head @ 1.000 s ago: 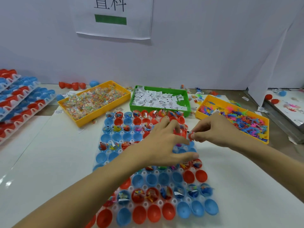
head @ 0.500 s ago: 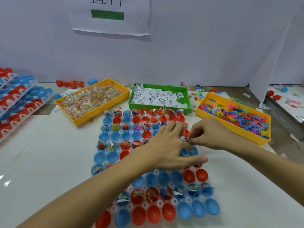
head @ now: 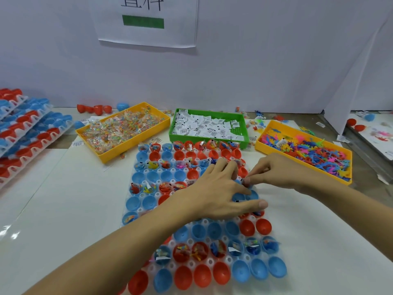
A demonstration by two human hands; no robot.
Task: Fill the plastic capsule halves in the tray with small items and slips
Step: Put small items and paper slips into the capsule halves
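Observation:
A clear tray (head: 210,261) of red and blue capsule halves lies in the middle of the white table. Several halves, such as one blue half (head: 253,248), hold small toys and slips; others, like a red half (head: 246,227), hold nothing. My left hand (head: 214,192) lies palm down across the tray's middle, fingers stretched forward and thumb out to the right; what is under it is hidden. My right hand (head: 276,173) pinches a small white slip (head: 242,179) beside the left forefinger, over a blue half (head: 251,194).
Behind the tray stand a yellow bin of wrapped candies (head: 131,150), a green bin of slips (head: 208,139) and a yellow bin of plastic toys (head: 297,167). Stacked capsule trays (head: 27,133) sit at the left. Loose capsule halves (head: 93,108) lie by the wall.
Both hands have dropped lower and nearer over the tray's right side. The right hand's pinch has come down beside the left forefinger.

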